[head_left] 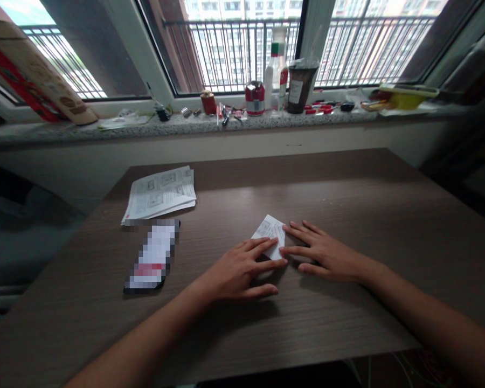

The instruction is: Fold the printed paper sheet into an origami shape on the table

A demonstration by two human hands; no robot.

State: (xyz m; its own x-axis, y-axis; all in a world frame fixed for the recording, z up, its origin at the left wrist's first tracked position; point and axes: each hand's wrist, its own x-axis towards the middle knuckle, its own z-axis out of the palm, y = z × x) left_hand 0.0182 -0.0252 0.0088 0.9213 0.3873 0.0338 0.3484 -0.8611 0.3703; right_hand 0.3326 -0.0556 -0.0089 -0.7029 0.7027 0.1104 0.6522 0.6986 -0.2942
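Note:
A small folded piece of printed paper (269, 227) lies flat near the middle of the brown table (339, 318). My left hand (242, 269) rests over its near left part with spread fingers, which hide some of the paper. At the paper's right edge, the fingertips of my right hand (323, 253) touch it or lie right beside it. The fingers of that hand are stretched out and apart. Neither hand grips anything.
Printed sheets (161, 194) lie at the table's back left, with a phone (151, 258), its screen blurred, in front of them. Along the windowsill (186, 126) stand a red can (255, 98), a clear bottle (271, 81), a dark lidded cup (301, 89) and several small items.

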